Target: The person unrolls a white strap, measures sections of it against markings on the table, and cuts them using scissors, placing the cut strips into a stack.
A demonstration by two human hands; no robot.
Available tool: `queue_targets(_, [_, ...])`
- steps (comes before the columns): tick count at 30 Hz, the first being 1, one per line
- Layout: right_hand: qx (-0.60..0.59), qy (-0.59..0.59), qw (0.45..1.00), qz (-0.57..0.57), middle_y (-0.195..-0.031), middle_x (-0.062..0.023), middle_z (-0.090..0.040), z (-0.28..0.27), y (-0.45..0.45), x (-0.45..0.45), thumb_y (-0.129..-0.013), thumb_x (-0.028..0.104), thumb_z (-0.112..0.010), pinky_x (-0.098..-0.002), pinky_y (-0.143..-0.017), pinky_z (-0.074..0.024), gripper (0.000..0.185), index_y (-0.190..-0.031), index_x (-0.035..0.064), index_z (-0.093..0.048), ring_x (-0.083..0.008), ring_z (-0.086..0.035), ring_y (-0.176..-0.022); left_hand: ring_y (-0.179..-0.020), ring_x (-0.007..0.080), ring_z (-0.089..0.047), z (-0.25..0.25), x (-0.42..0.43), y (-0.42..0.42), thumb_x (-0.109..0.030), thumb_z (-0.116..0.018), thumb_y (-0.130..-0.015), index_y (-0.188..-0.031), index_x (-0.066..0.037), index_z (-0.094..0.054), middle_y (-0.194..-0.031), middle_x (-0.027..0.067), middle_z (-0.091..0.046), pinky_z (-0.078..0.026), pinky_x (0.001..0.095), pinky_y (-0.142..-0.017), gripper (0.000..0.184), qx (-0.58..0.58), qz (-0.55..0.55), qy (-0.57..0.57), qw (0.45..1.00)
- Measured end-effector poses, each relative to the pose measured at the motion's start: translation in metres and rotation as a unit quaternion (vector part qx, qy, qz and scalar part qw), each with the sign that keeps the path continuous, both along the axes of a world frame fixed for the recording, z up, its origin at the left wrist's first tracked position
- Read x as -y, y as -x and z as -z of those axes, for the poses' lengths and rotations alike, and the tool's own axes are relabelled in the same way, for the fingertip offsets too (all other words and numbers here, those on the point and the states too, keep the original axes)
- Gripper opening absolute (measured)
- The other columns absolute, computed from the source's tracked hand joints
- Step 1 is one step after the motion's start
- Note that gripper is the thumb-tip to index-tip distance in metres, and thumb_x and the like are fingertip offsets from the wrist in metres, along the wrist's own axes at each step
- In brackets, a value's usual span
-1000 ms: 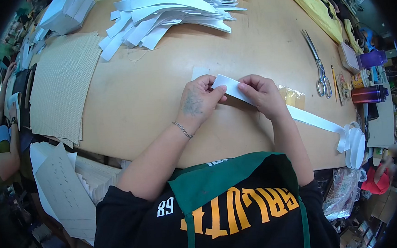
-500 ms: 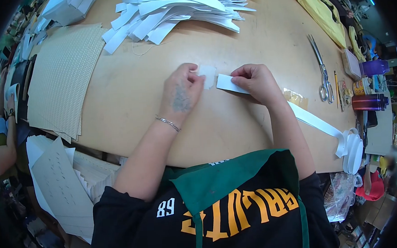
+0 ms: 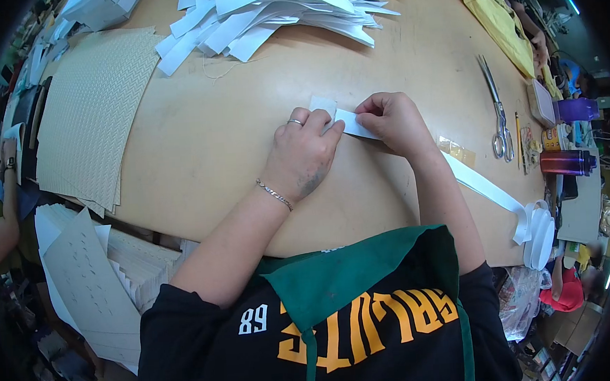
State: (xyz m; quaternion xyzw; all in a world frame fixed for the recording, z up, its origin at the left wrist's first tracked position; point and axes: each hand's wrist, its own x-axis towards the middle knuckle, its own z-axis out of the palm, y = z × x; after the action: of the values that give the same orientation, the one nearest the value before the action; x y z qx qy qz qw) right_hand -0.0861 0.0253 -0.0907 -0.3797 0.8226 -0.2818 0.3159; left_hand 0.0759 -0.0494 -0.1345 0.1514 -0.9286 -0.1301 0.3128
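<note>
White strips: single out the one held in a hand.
The long strip pinched in the right hand, trailing toward white loops at the right edge of the table; the other strips lie heaped farther off, untouched.

coiled white strip (image 3: 484, 184): 1 | scissors (image 3: 499, 112): 1 pair | pencil (image 3: 518, 137): 1 | bracelet (image 3: 275, 194): 1

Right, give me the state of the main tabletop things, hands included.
White strip: held, partly hidden
Left hand: at strip's end
Right hand: pinching strip
Pale square: partly covered
Scissors: lying closed, or nearly so
Pencil: lying flat
Strip pile: loose, overlapping
Textured sheets: stacked
White coil: loosely looped
</note>
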Motion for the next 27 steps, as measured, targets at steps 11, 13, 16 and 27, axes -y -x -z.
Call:
queue_targets(11, [-0.015, -0.007, 1.000, 0.011, -0.071, -0.0153, -0.064, 0.000, -0.003, 0.003, -0.073, 0.010, -0.062, -0.0318, -0.063, -0.0490, 0.014, -0.081, -0.0001, -0.067, -0.0222, -0.062, -0.064, -0.073, 0.0217, -0.051, 0.000, 0.000, 0.000, -0.005, -0.063, -0.073, -0.089, -0.005, -0.065, -0.081, 0.0050, -0.054, -0.046, 0.0298, -0.060, 0.017, 0.017, 0.001, 0.016, 1.000])
queue_targets(13, [-0.011, -0.011, 1.000, 0.017, -0.071, -0.0153, -0.064, -0.002, -0.005, 0.003, -0.073, 0.010, -0.061, -0.0320, -0.063, -0.0492, 0.013, -0.080, 0.0001, -0.067, -0.0224, -0.062, -0.064, -0.073, 0.0218, -0.051, 0.000, 0.001, 0.001, -0.005, -0.064, -0.072, -0.089, -0.004, -0.064, -0.081, 0.0055, -0.054, -0.046, 0.0301, -0.060, 0.016, 0.020, 0.002, 0.020, 1.000])
queue_targets(16, [-0.018, 0.001, 1.000, 0.010, -0.071, -0.0155, -0.064, 0.001, -0.003, 0.003, -0.072, 0.009, -0.060, -0.0320, -0.062, -0.0493, 0.013, -0.079, 0.0002, -0.067, -0.0227, -0.063, -0.064, -0.073, 0.0223, -0.052, -0.002, 0.001, 0.000, -0.005, -0.064, -0.071, -0.088, -0.003, -0.063, -0.083, 0.0064, -0.054, -0.046, 0.0309, -0.061, 0.017, 0.032, 0.010, 0.013, 0.999])
queue_targets(27, [-0.026, 0.011, 0.999, -0.033, -0.073, -0.0161, -0.064, 0.001, 0.000, 0.004, -0.070, 0.013, -0.060, -0.0339, -0.066, -0.0491, 0.014, -0.076, 0.0012, -0.066, -0.0276, -0.063, -0.069, -0.084, 0.0225, -0.060, -0.008, -0.003, 0.006, -0.007, -0.052, -0.075, -0.096, 0.001, -0.058, -0.100, 0.0110, -0.056, -0.049, 0.0307, -0.073, 0.023, 0.090, 0.109, 0.112, 0.984])
